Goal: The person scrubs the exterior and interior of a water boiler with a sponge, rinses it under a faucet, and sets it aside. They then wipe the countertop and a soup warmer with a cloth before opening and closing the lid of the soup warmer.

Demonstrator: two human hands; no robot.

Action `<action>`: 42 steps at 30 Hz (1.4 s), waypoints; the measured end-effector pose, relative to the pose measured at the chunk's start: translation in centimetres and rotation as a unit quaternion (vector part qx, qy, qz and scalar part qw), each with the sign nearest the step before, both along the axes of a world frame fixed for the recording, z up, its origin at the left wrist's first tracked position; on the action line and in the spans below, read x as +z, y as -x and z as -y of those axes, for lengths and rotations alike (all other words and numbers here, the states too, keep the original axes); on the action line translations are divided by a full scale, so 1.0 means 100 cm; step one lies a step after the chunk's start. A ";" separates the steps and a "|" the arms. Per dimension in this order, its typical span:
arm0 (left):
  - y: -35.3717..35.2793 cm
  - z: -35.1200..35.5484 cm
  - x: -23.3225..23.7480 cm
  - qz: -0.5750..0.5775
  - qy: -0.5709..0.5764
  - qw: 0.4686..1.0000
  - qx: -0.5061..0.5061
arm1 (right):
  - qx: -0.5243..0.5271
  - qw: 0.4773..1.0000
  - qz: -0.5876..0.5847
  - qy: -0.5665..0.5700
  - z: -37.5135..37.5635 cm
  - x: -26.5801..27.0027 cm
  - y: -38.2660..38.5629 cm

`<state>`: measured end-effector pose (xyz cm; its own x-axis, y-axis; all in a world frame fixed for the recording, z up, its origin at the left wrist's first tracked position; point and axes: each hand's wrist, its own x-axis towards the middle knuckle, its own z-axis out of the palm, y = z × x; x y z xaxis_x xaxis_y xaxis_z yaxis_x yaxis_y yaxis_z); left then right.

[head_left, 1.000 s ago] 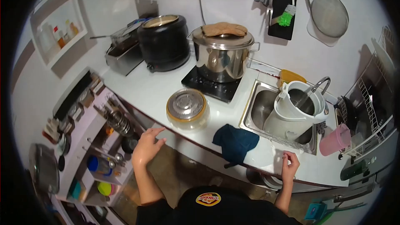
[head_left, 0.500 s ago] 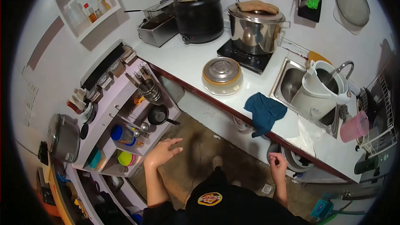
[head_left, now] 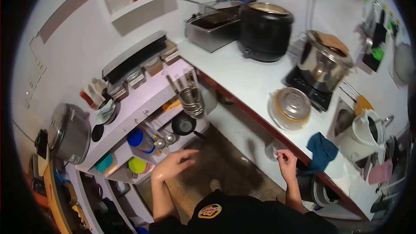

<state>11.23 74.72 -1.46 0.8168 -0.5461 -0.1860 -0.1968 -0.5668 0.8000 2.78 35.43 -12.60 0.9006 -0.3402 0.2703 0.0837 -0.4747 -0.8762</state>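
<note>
My left hand [head_left: 175,164] hangs in the air above the floor, fingers stretched out and apart, with nothing in it. It is nearest to the shelf unit on the left, where a small black frying pan [head_left: 183,124] sits. My right hand [head_left: 287,163] is raised by the front edge of the white counter [head_left: 249,87]. Its fingers are curled in towards the thumb, and I see nothing in them. A dark blue cloth [head_left: 321,151] drapes over the counter edge to its right. Beyond lies a round lidded container [head_left: 291,108].
A black soup kettle [head_left: 266,32], a metal fryer [head_left: 212,30] and a steel pot [head_left: 324,60] on an induction cooker [head_left: 308,90] stand on the counter. A white bucket [head_left: 362,136] is in the sink. A large grey cooker [head_left: 69,132] stands at left.
The view has turned to the right-hand side's opposite, leftward, so the counter and its pots appear further right. Both hands keep much the same pose and hold nothing visible.
</note>
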 end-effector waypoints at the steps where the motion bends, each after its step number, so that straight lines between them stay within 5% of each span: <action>1: -0.015 -0.013 0.012 -0.014 0.031 0.999 -0.001 | 0.030 0.999 -0.002 0.014 -0.019 0.008 -0.020; 6: -0.109 -0.034 0.094 -0.042 0.231 0.972 -0.025 | 0.148 0.987 -0.057 0.030 -0.062 0.033 -0.085; 10: -0.205 0.017 0.121 -0.146 0.381 0.913 -0.010 | 0.135 0.985 -0.093 -0.059 -0.044 0.060 -0.107; 16: -0.390 0.134 0.089 -0.286 0.474 0.832 0.035 | 0.049 0.990 -0.003 -0.131 0.017 0.111 -0.136; 26: -0.659 0.303 0.081 -0.273 0.537 0.767 0.222 | -0.118 0.981 0.123 -0.094 0.083 0.151 -0.156; 32: -0.750 0.337 0.077 -0.277 0.604 0.700 0.263 | -0.257 0.952 0.137 -0.090 0.072 0.144 -0.144; 37: -0.738 0.356 0.090 -0.164 0.647 0.687 0.287 | -0.305 0.933 0.159 -0.106 0.055 0.141 -0.155; 42: -0.712 0.362 0.104 -0.211 0.701 0.636 0.242 | -0.285 0.946 0.135 -0.078 0.049 0.155 -0.187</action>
<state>82.39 38.48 8.96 0.9913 -0.1212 -0.0515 0.1304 0.8508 0.5091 21.50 30.55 2.87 0.4650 -0.8040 0.3707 0.0835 -0.3770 -0.9224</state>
